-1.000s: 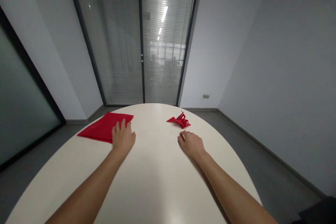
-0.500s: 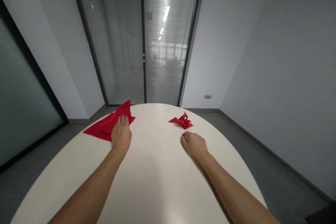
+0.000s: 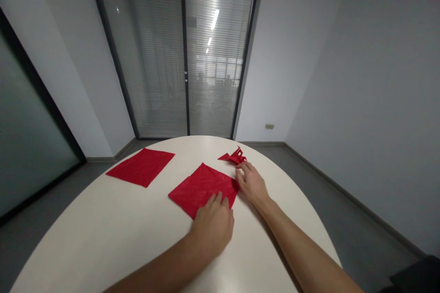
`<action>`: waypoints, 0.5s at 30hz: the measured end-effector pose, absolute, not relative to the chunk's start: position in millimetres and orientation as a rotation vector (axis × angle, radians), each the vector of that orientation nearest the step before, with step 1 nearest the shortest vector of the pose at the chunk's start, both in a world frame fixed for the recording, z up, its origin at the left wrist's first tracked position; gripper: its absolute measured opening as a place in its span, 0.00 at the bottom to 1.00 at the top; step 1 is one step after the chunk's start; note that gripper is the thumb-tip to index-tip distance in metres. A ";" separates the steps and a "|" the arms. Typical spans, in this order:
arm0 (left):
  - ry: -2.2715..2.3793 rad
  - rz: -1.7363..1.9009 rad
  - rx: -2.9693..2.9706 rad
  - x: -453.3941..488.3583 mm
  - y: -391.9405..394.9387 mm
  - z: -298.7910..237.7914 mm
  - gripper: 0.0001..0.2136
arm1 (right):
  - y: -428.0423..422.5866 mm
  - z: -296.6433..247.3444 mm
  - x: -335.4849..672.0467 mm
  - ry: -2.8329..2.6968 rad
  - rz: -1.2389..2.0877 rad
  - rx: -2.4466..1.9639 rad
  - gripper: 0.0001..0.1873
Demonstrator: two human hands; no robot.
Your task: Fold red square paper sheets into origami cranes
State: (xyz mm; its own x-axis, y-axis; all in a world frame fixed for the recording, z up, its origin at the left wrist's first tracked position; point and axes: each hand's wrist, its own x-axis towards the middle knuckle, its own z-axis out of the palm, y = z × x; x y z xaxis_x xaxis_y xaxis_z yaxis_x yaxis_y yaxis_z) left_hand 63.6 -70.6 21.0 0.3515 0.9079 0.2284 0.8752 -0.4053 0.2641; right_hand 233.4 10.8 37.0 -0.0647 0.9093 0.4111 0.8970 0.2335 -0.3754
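A square sheet of red paper (image 3: 199, 187) lies turned cornerwise on the white round table, slightly creased. My left hand (image 3: 213, 224) is over its near corner, fingers on top of the paper, closed on that corner; the thumb is partly hidden. At the sheet's right corner, my right hand (image 3: 253, 185) rests on the table with thumb and fingers apart and nothing between them. Its fingertips reach the near side of a folded red paper figure (image 3: 233, 157), which looks like an origami crane and is partly covered by them.
More flat red paper (image 3: 140, 167) lies at the table's far left, close to its edge. The white table (image 3: 144, 233) has a curved rim. Beyond it stand a glass partition with blinds (image 3: 158, 78) and grey walls. Something dark (image 3: 417, 277) shows at the lower right.
My left hand has brought a red paper sheet from the far left to the middle of the table. My right hand has moved slightly forward to the folded figure, its fingers opening.
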 end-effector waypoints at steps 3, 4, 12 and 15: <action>1.650 0.583 2.580 46.5 -50.4 30.2 0.19 | 4.2 35.9 224.0 -2.033 0.082 -1.474 0.17; 1.627 0.618 2.607 37.5 -40.8 30.0 0.20 | 0.3 34.5 218.1 -2.055 0.116 -1.434 0.17; 1.557 0.417 2.524 -1.0 -9.4 3.2 0.27 | -20.9 11.9 182.5 -2.441 0.391 -1.317 0.34; 1.623 0.415 2.580 6.8 -16.9 17.4 0.22 | -13.7 13.7 193.5 -2.515 0.430 -1.369 0.36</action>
State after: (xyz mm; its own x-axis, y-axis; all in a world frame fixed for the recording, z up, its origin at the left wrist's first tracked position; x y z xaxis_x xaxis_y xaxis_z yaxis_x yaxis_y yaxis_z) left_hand 6.8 -16.9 17.4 0.4074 0.8929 0.1917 0.8752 -0.4417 0.1972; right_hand 193.5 -13.7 13.7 -0.5296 0.8451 0.0729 0.7729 0.5161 -0.3692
